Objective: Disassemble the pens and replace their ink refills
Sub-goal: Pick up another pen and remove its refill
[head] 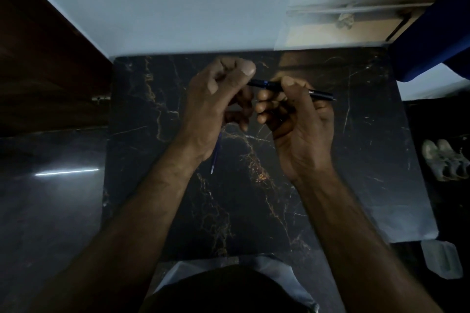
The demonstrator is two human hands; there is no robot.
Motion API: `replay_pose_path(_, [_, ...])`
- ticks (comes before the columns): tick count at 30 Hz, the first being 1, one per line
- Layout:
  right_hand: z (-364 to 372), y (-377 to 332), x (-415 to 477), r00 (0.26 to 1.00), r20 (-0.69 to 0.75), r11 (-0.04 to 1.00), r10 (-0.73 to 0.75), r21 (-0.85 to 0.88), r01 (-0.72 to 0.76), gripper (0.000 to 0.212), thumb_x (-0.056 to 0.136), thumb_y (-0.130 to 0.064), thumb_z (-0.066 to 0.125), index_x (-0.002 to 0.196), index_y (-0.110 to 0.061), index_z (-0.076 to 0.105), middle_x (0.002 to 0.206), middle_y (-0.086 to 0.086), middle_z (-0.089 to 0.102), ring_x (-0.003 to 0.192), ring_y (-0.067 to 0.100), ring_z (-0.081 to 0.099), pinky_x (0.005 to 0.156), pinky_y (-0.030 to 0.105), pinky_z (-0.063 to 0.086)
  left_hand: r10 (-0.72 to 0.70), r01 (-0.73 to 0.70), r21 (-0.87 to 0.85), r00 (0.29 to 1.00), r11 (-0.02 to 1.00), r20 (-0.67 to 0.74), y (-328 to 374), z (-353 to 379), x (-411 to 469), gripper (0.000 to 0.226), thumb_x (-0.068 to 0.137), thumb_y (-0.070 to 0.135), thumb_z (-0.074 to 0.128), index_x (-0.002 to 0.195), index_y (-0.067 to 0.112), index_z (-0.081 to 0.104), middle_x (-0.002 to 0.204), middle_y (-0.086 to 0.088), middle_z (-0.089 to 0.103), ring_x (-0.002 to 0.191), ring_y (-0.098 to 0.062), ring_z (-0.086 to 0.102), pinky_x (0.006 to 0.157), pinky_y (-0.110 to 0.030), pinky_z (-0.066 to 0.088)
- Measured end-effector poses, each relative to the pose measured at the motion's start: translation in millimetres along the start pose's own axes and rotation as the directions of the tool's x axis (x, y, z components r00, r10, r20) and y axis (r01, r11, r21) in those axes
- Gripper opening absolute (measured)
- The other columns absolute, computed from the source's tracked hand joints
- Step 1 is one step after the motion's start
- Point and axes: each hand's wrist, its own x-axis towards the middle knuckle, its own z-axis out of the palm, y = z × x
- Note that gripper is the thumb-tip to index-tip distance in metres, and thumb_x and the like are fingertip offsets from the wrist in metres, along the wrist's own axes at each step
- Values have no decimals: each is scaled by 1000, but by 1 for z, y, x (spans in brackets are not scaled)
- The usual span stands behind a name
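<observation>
Forearms: both bare, reaching up from the bottom edge over a dark lap and meeting above the table.
Pen [292,87]: dark barrel with a blue band, held level above the table, spanning the gap between the two hands; its far end with pale lettering sticks out past the right hand's thumb side.
Right hand [300,122]: closed around the pen's middle, thumb on top, fingers curled beneath.
Left hand [216,101]: closed, thumb and forefinger pinched at the pen's near tip; what the curled fingers enclose cannot be told.
Refill [215,154]: thin blue rod with a pale tip, showing below the left hand's heel and slanting down beside the wrist; whether that hand holds it or it lies on the table is unclear.
Table [356,160]: black marble-patterned top with gold and white veins, beneath both hands.
Shoes [445,160]: pale pair on the dark floor, well right of the right hand.
Plastic container [441,259]: clear, on the floor, below and right of the right forearm.
</observation>
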Motion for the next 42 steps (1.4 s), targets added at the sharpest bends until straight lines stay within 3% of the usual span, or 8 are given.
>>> replay_pose_path(4, [0, 1, 3, 999, 23, 1000, -28, -2, 28, 21, 107, -6, 51, 105, 7, 67, 80, 13, 76, 68, 21, 73, 58, 28, 58, 97, -98, 30, 994, 995, 42, 2, -10, -3, 7, 100, 11, 74, 103, 16, 76, 89, 1, 76, 70, -16, 72, 49, -26, 57])
replay_pose_path(10, [8, 13, 1, 996, 79, 999, -40, -13, 41, 19, 105, -4, 53, 111, 9, 66, 88, 20, 75, 72, 25, 73, 62, 31, 59, -68, 65, -24, 978, 998, -197, 6, -7, -1, 42, 104, 29, 66, 63, 20, 60, 52, 3, 52, 38, -11, 51, 39, -19, 38])
replay_pose_path(18, [8, 14, -1, 997, 76, 1000, -17, 23, 15, 19, 100, -4, 47, 105, 3, 64, 91, 22, 75, 75, 28, 73, 66, 34, 58, -93, 85, -93, 993, 992, -79, 4, -17, -7, 12, 105, 17, 67, 94, 12, 68, 77, 1, 74, 64, -12, 69, 51, -24, 52])
replay_pose_path(30, [1, 15, 0, 999, 46, 998, 12, 61, -15, 22, 89, -5, 46, 94, -3, 68, 83, 17, 74, 72, 23, 69, 66, 31, 57, -137, 24, -365, 947, 931, -289, -19, -44, -2, 16, 104, 40, 70, 98, 26, 75, 98, 4, 80, 74, -5, 72, 53, -20, 54])
replay_pose_path(33, [-5, 13, -1, 999, 30, 996, 32, 86, -35, 23, 88, -7, 46, 90, -6, 69, 82, 17, 73, 71, 23, 68, 64, 31, 56, 28, 21, 138, 940, 990, -341, -51, -84, -8, 14, 94, 50, 79, 93, 36, 78, 85, 13, 79, 69, 0, 72, 55, -19, 56])
replay_pose_path(35, [-9, 12, -3, 998, 20, 995, 54, 86, -56, 22, 88, -9, 45, 91, -5, 66, 82, 16, 72, 70, 23, 67, 64, 30, 54, 56, 97, 586, 970, 805, -238, -90, -107, -20, 8, 94, 46, 80, 89, 45, 75, 82, 28, 76, 72, 10, 71, 65, -15, 55])
replay_pose_path(39, [-14, 13, -7, 995, 15, 992, 102, 73, -103, 22, 88, -9, 44, 93, -3, 64, 82, 15, 71, 71, 22, 66, 65, 29, 53, -58, 90, 883, 996, 461, -71, -160, -135, -41, 10, 95, 35, 82, 100, 26, 81, 91, 13, 79, 81, -5, 74, 76, -32, 61])
replay_pose_path(42, [-17, 15, -7, 993, 38, 993, 109, 51, -111, 22, 90, -9, 43, 95, -2, 64, 84, 14, 71, 72, 21, 67, 66, 30, 54, -64, 103, 928, 994, 358, -85, -182, -141, -39, 21, 95, 41, 79, 107, 23, 78, 99, 6, 78, 90, -15, 72, 79, -39, 62])
